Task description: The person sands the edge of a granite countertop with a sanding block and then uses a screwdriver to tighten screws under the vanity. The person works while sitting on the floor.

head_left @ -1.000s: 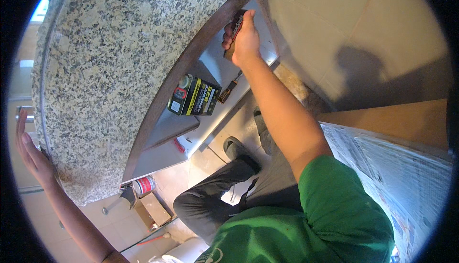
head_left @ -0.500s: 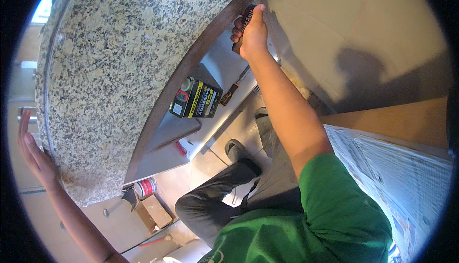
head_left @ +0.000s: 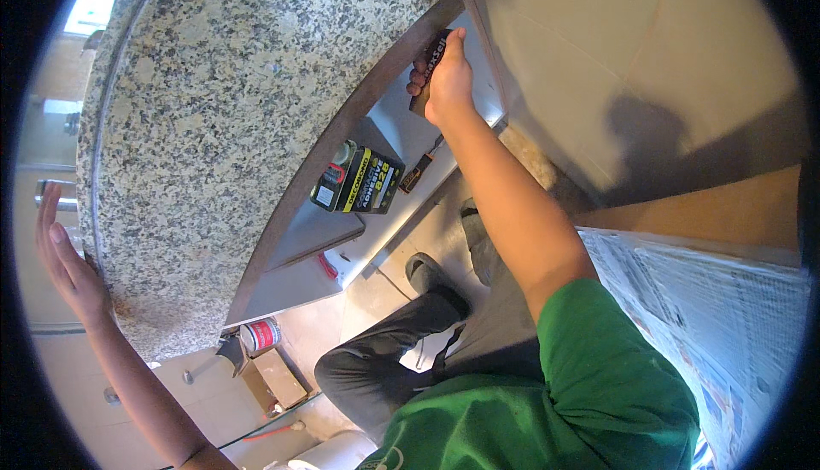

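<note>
Dark block (head_left: 434, 55) in the right hand (head_left: 450, 85), lying along the wooden edge band (head_left: 352, 105)

The block sits within the grip, at the far end of the curved band; its long axis slants from near left to far right, a little more fore-and-aft than the band beside it. The right fingers curl round its left side, with the thumb along the right; whether the block touches the band I cannot tell. The left hand (head_left: 73, 278), flat and holding nothing, is well apart at the left side of the granite counter (head_left: 222, 111), so the right is nearer
</note>
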Demonstrator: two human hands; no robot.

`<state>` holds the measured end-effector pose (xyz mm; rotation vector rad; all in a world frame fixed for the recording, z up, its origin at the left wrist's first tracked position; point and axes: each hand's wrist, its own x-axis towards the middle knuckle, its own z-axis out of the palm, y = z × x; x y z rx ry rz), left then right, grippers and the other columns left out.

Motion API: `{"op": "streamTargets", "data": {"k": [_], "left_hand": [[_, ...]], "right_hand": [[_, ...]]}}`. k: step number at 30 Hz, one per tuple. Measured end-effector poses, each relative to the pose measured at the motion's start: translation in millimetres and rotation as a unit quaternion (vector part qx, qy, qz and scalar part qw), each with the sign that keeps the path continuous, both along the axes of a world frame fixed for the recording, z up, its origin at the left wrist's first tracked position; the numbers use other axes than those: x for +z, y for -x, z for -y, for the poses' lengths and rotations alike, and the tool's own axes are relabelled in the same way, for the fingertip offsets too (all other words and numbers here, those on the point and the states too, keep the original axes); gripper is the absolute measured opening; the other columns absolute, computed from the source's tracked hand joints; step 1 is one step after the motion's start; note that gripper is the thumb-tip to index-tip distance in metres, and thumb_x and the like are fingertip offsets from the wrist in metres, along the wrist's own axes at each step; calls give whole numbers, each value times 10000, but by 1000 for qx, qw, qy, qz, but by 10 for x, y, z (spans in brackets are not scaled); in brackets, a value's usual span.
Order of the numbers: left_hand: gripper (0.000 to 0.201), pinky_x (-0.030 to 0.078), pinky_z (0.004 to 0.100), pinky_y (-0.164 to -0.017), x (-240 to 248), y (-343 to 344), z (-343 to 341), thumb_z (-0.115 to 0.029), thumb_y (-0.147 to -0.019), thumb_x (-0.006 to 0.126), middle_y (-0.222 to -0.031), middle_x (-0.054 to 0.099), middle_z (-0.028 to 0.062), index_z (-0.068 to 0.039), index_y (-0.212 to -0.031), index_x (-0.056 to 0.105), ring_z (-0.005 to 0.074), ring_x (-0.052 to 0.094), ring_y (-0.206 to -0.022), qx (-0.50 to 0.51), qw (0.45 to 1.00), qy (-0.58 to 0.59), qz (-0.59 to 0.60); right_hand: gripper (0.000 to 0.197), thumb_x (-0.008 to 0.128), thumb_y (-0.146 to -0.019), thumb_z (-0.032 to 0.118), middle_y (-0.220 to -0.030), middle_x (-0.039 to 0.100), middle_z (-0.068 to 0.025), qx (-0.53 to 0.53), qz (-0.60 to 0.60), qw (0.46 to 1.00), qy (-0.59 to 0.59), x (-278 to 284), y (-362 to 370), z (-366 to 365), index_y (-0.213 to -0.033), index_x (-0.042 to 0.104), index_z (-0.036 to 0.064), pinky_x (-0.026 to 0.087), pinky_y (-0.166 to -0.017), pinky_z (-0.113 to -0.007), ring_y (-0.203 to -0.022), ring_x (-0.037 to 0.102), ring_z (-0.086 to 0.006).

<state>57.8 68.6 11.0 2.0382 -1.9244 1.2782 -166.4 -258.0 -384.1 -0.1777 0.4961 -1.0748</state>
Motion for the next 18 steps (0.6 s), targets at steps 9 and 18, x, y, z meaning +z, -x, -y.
{"op": "streamTargets", "data": {"k": [9, 18], "left_hand": [[568, 303, 434, -1185, -15, 28, 5, -390, -1108, 276, -1454, 562, 169, -7, -1374, 599, 307, 462, -1402, 7, 1000, 3, 8], [568, 304, 436, -1185, 33, -50, -12, -388, -1108, 266, -1451, 564, 168, -16, -1370, 605, 308, 463, -1401, 7, 1000, -12, 26]], "right_hand": [[601, 307, -1033, 688, -636, 446, -18, 15, -16, 1000, 15, 13, 11, 46, -882, 520, 146, 334, -471, -338, -496, 395, -168], [608, 281, -1045, 665, -651, 447, -26, 5, -43, 999, -12, 95, -27, 67, -878, 519, 131, 339, -477, -336, -525, 415, -172]]}}
